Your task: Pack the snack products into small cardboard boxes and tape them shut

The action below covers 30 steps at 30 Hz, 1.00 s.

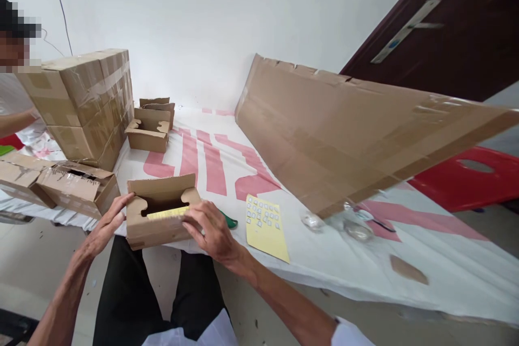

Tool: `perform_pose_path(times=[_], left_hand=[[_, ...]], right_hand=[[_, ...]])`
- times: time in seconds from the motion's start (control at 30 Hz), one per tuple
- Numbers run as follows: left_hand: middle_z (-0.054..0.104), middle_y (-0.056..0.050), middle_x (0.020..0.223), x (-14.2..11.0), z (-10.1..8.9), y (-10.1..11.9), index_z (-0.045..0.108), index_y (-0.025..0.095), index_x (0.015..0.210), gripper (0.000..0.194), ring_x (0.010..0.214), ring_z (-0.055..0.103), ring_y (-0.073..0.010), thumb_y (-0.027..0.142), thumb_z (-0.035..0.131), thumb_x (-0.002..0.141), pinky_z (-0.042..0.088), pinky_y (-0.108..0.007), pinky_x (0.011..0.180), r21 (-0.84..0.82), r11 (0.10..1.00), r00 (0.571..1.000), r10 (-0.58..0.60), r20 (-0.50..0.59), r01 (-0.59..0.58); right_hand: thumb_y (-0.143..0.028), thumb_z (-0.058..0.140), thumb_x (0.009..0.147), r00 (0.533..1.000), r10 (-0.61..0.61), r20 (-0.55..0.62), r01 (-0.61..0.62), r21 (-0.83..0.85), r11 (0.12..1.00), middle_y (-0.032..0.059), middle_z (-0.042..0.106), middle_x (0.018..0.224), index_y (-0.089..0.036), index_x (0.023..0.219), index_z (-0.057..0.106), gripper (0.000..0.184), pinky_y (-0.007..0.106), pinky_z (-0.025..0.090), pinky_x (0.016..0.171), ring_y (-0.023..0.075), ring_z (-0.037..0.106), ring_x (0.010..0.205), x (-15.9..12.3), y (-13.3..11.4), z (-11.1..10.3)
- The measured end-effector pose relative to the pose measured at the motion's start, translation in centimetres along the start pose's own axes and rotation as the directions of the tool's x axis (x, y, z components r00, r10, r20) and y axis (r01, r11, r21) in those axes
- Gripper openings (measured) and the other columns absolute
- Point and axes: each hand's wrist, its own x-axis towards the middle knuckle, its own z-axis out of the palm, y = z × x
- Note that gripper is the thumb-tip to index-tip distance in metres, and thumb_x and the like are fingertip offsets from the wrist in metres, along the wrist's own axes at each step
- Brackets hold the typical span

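A small open cardboard box (pixel 162 234) stands at the table's near edge in front of my lap. Its back flap is raised and the notched side flaps lean inward. Inside, along the front wall, yellow sheets (pixel 168 213) show their upper edge. My left hand (pixel 104 230) holds the box's left side, fingers at the top corner. Bent fingers of my right hand (pixel 213 231) grip the front rim near the right corner. Right of that hand lies a yellow sheet (pixel 265 243) bearing rows of small pale squares. A green object (pixel 230 220) is partly hidden behind the hand.
Taped cartons (pixel 87 97) are stacked at the back left, with a person beside them. Smaller open boxes (pixel 148 135) stand nearby, and a worn box (pixel 77 186) sits left. A large cardboard panel (pixel 324 130) leans across the right. Scissors (pixel 377 220) lie beside clear tape rolls (pixel 359 230).
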Motion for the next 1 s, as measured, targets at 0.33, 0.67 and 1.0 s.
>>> perform_pose_path(times=[0.33, 0.67, 1.0], left_hand=[[0.046, -0.012, 0.157, 0.4, 1.0, 2.9, 0.045, 0.031, 0.157, 0.095, 0.141, 0.053, -0.0406, 0.061, 0.085, 0.076, 0.058, -0.051, 0.105, 0.142, 0.988, 0.998, -0.065, 0.008, 0.063], [0.046, -0.014, 0.157, 0.3, 0.9, 3.0, 0.042, 0.030, 0.157, 0.102, 0.139, 0.054, -0.0402, 0.061, 0.087, 0.071, 0.059, -0.049, 0.101, 0.213, 0.977, 0.999, -0.030, 0.016, 0.026], [0.046, -0.015, 0.158, 0.4, 0.9, 2.4, 0.041, 0.028, 0.158, 0.105, 0.145, 0.049, -0.0427, 0.065, 0.087, 0.071, 0.054, -0.053, 0.110, 0.159, 0.985, 0.998, -0.066, 0.002, 0.065]], right_hand=[[-0.013, 0.061, 0.098, 0.983, -0.131, 0.127, 0.136, -0.028, 0.990, 0.0070, 0.071, 0.091, -0.023, 0.091, 0.065, 0.012, 0.041, 0.053, 0.081, 0.0230, 0.063, 0.087, -3.2, -3.1, -0.6], [-0.017, 0.077, 0.090, 0.882, 0.038, 0.470, -0.032, -0.021, 0.999, 0.0075, 0.072, 0.106, -0.021, 0.106, 0.069, 0.018, 0.038, 0.054, 0.085, 0.0248, 0.066, 0.098, 4.2, 1.2, 0.4], [-0.020, 0.084, 0.079, 0.791, 0.003, 0.612, 0.017, -0.026, 1.000, 0.0065, 0.072, 0.090, -0.021, 0.093, 0.071, 0.019, 0.040, 0.047, 0.083, 0.0260, 0.063, 0.091, 6.2, 3.4, 1.5]])
